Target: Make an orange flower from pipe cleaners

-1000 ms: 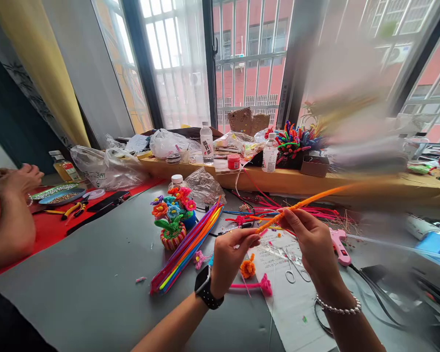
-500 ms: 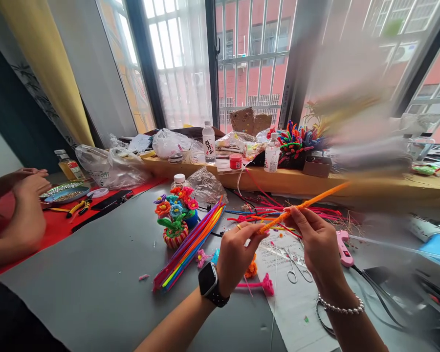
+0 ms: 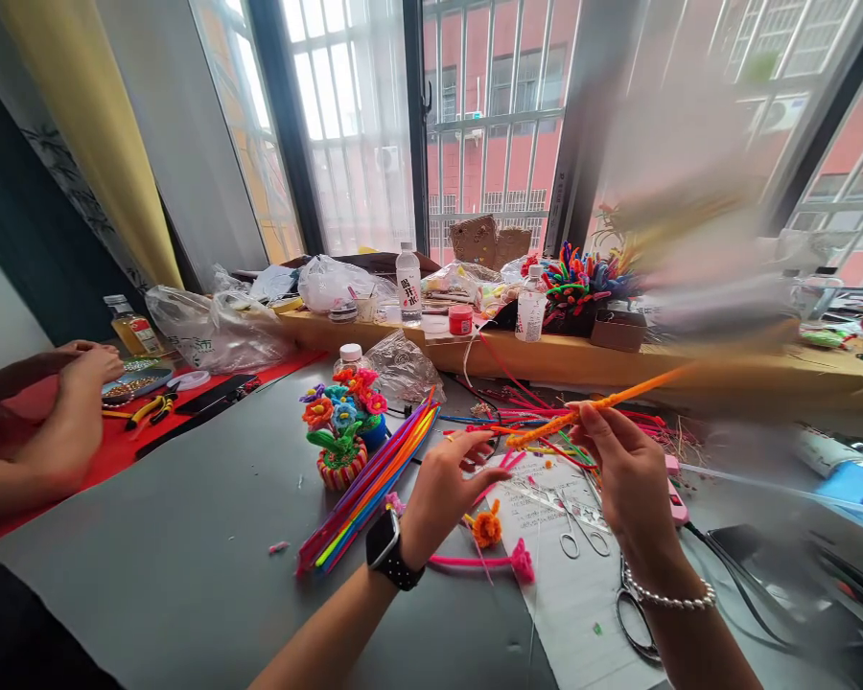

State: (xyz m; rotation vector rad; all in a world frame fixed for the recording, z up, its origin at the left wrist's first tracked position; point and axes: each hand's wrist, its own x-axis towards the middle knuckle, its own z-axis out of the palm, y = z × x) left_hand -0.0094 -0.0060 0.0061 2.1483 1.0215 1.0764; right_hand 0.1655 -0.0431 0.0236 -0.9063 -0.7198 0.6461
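Observation:
An orange pipe cleaner (image 3: pixel 637 387), twisted thicker along its lower left half, is pinched near its middle by my right hand (image 3: pixel 622 465). Its thick end hangs free just beyond the fingertips of my left hand (image 3: pixel 446 489), which is open with thumb and fingers apart. Below the hands are an orange fuzzy flower (image 3: pixel 487 526) and a pink flower on a stem (image 3: pixel 522 561). To the left of my left hand lies a bundle of coloured pipe cleaners (image 3: pixel 374 479), next to a striped pot of pipe-cleaner flowers (image 3: pixel 343 467).
Small scissors (image 3: pixel 570 537) and a larger black-handled pair (image 3: pixel 637 623) lie on a paper sheet (image 3: pixel 568 613). A pink glue gun (image 3: pixel 676 494) is at right. Bottles (image 3: pixel 408 285) stand on the back ledge. At left, another person's hands (image 3: pixel 90 369) are over a tray of beads (image 3: pixel 133 385).
My left hand has let go of the orange pipe cleaner's thick end, opened and drawn slightly left. My right hand still holds it. The other person's hands have shifted right.

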